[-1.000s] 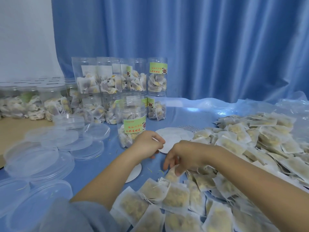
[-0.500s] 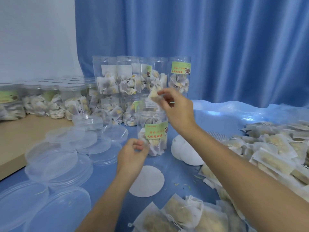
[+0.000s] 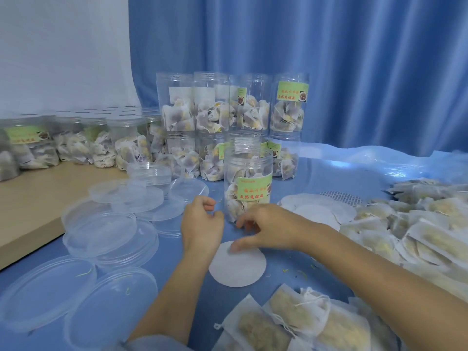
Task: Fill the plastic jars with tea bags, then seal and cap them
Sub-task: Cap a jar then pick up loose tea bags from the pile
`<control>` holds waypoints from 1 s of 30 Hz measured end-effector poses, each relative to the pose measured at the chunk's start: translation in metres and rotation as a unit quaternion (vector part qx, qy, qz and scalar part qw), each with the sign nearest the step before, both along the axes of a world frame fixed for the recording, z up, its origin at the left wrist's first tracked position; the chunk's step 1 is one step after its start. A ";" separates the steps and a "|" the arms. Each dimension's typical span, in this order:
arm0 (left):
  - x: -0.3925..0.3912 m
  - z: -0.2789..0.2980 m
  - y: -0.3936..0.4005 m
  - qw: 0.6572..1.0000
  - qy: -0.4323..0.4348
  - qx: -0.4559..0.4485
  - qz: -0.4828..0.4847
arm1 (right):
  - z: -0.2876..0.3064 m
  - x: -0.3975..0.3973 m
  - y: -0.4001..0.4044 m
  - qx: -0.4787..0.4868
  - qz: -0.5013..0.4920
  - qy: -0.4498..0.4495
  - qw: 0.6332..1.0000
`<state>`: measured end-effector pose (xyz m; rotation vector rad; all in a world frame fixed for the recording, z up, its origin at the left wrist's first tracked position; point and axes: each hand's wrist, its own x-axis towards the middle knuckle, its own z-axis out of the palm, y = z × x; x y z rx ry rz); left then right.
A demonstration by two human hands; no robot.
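Note:
An uncapped clear plastic jar with a green label stands on the blue cloth at the centre, partly filled with tea bags. My left hand hovers just left of the jar's base, fingers curled, with nothing visible in it. My right hand is low in front of the jar, fingers spread downward and empty. Its thumb touches the far edge of a white round seal disc that lies flat on the cloth. Loose tea bags lie at the near edge.
Clear plastic lids are scattered and stacked at the left. Filled jars are stacked two high behind the open one; capped jars line a wooden table. A big tea bag pile fills the right. More white discs lie beside it.
Half a second ago my right hand held a tea bag over the jar's mouth. It has come down in front of the jar, empty, thumb on the disc. My left hand shifted slightly.

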<state>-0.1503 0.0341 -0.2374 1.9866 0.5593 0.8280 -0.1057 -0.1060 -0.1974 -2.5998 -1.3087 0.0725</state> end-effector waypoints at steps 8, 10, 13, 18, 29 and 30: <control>-0.001 0.009 0.006 0.994 0.021 0.090 0.051 | -0.017 0.002 0.006 0.004 -0.034 0.129 0.991; 0.005 0.014 0.009 0.990 0.063 0.102 0.068 | -0.019 0.004 0.006 0.024 -0.054 0.150 0.987; 0.015 0.020 0.016 0.977 0.128 0.148 0.087 | -0.017 0.008 0.001 0.081 -0.066 0.134 0.985; 0.040 0.014 0.030 0.920 0.238 0.301 0.087 | -0.002 0.016 -0.012 0.295 -0.120 -0.002 0.948; 0.056 -0.005 0.037 0.815 0.312 0.474 0.115 | -0.023 0.017 -0.011 0.420 -0.049 -0.035 0.906; 0.056 -0.003 0.037 0.820 0.305 0.469 0.119 | -0.024 0.017 -0.011 0.419 -0.047 -0.038 0.906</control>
